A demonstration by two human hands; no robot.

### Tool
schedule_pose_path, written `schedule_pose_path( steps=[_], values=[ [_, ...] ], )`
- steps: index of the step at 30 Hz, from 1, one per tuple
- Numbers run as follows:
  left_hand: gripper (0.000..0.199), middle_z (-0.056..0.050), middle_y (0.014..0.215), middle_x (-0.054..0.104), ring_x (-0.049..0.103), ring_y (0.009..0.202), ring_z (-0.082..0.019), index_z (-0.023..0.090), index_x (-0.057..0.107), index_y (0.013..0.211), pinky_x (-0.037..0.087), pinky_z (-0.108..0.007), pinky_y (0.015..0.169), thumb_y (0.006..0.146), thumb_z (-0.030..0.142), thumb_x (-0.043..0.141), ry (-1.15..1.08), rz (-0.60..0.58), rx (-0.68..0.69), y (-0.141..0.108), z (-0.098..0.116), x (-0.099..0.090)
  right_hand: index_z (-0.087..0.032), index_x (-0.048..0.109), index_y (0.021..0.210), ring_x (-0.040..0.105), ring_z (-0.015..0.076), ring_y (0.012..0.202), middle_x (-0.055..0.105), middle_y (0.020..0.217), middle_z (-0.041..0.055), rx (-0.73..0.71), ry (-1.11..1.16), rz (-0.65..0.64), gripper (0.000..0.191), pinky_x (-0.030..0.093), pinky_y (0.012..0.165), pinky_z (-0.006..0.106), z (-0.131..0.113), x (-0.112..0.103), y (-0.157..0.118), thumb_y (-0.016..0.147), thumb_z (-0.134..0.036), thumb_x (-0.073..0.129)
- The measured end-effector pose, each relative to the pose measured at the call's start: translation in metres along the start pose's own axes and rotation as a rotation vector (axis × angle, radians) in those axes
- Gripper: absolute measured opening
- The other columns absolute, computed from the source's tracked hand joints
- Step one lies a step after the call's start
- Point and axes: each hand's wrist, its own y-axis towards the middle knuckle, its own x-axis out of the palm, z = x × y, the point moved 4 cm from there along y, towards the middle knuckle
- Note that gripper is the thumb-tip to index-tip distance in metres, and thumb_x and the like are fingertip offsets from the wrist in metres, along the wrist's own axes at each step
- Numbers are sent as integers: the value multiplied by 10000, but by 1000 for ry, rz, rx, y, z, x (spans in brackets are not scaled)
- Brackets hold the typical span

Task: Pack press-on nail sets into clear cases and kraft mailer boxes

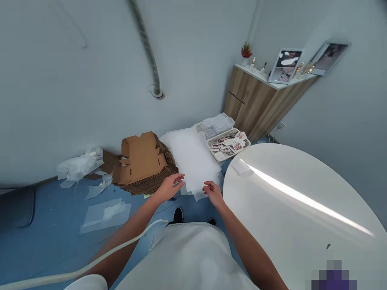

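Note:
A stack of thin white sheets [193, 155] lies in front of me, its near corners uneven and fanned out. My left hand [171, 187] is at the stack's near left edge, thumb and fingers apart, with nothing seen between them. By the near right edge is my right hand [214, 194], fingers loosely bent and slightly apart; I see nothing held in it. Whether either hand touches the sheets is hard to tell. Just left of the sheets, close to my left hand, stands a tall pile of flat brown cardboard boxes [143, 159].
A white basket of printed cards [229, 144] and clear plastic packs [218, 124] sit behind the sheets. A round white table [290, 217] fills the right. Crumpled wrapping [80, 166] and a loose translucent sheet [105, 215] lie on the left floor. A wooden cabinet [256, 96] stands behind.

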Motion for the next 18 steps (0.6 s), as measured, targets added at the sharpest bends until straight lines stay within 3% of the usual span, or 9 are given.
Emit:
schedule_pose_path(
  steps=[4, 8, 12, 18],
  values=[
    [442, -91, 1065, 605, 569, 970, -233, 201, 536, 1111, 488, -337, 739, 753, 449, 465, 130, 148, -25, -17, -40, -69, -208, 545, 1025, 548, 133, 642, 596, 749, 1, -107, -260, -110, 331, 457, 623, 292, -25, 56, 31, 723, -336, 502],
    [435, -103, 1059, 604, 556, 985, -265, 198, 565, 1066, 458, -362, 782, 730, 462, 486, 316, 170, -68, -25, -85, -123, -220, 516, 1113, 541, 140, 709, 575, 904, 36, -281, -570, -58, 385, 442, 689, 306, -64, 111, 65, 734, -287, 495],
    [402, -122, 1047, 596, 529, 1003, -305, 191, 565, 1040, 429, -407, 787, 726, 432, 492, 517, 228, -111, -29, -115, -156, -204, 457, 1192, 517, 197, 891, 534, 1005, 88, -430, -845, 8, 425, 414, 777, 328, -102, 161, 86, 773, -274, 466],
    [403, -130, 1078, 567, 522, 988, -307, 185, 531, 1080, 421, -410, 783, 739, 393, 475, 546, 278, -86, -38, -140, -183, -186, 479, 1107, 519, 260, 916, 557, 992, 130, -385, -1297, 58, 356, 379, 738, 355, -118, 202, 97, 758, -249, 510]
  ],
)
